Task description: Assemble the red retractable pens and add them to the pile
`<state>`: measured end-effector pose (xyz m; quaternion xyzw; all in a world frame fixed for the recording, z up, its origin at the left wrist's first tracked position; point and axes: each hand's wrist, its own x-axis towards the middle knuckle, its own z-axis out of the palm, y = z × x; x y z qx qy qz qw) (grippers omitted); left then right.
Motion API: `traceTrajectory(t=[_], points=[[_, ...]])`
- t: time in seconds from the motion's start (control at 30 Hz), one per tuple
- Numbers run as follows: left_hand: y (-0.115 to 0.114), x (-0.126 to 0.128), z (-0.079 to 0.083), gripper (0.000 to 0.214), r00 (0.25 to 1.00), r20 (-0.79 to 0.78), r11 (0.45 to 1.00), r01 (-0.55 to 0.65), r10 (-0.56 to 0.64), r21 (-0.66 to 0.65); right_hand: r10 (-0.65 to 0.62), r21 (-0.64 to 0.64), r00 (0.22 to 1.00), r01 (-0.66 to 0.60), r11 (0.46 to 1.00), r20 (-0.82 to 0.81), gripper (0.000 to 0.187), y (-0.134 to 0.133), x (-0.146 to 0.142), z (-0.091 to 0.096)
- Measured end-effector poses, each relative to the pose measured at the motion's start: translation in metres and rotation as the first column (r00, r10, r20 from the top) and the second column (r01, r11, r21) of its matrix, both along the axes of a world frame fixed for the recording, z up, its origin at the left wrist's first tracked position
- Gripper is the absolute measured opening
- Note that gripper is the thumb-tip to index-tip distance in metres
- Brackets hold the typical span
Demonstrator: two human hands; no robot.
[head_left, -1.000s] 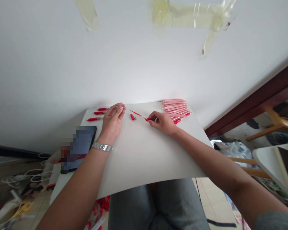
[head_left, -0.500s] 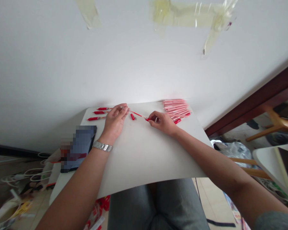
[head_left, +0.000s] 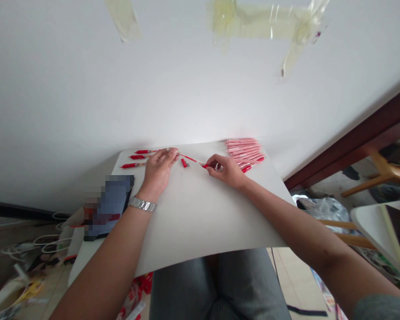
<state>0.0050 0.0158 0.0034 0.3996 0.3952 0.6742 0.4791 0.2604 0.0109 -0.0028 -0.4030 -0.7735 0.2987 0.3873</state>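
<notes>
A thin pen refill (head_left: 190, 158) with red ink in it spans the gap between my hands above the white table. My left hand (head_left: 159, 169), with a metal watch on its wrist, pinches the clear end. Fingertips of my right hand (head_left: 226, 171) close on the other end, where a small red pen part (head_left: 205, 166) shows. Below the refill lies a short red pen piece (head_left: 184, 163) with a greyish tip. Several red-gripped pens (head_left: 140, 157) rest left of my left hand, partly hidden by it. Beyond my right hand sits a stack of pink-red refills (head_left: 243, 146).
A dark tablet (head_left: 115, 200), its screen blurred out, leans at the table's left edge. The white wall (head_left: 186, 89) rises directly behind the white table (head_left: 203, 218). Cables (head_left: 50, 240) hang at the left; a wooden stool (head_left: 383, 171) stands at the right.
My left hand has shifted very slightly, its fingers a little lower and more closed over the refill's clear end. The right hand stays in place.
</notes>
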Motion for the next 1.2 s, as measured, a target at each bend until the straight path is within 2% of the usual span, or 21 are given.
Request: traceTrajectory(t=[0.33, 0.8, 1.2], points=[[-0.008, 0.007, 0.000, 0.033, 0.987, -0.074, 0.990, 0.138, -0.140, -0.025, 0.020, 0.020, 0.999, -0.019, 1.000, -0.029, 0.013, -0.002, -0.003, 0.002], [-0.011, 0.014, 0.005, 0.035, 0.991, -0.025, 0.990, 0.130, -0.132, -0.045, 0.035, 0.052, 0.998, -0.033, 0.998, -0.044, 0.012, -0.003, -0.003, 0.002], [-0.011, 0.010, -0.003, 0.032, 0.968, -0.091, 0.971, 0.232, -0.236, -0.051, 0.023, 0.061, 0.999, -0.021, 0.998, -0.024, 0.017, -0.001, -0.002, 0.001]])
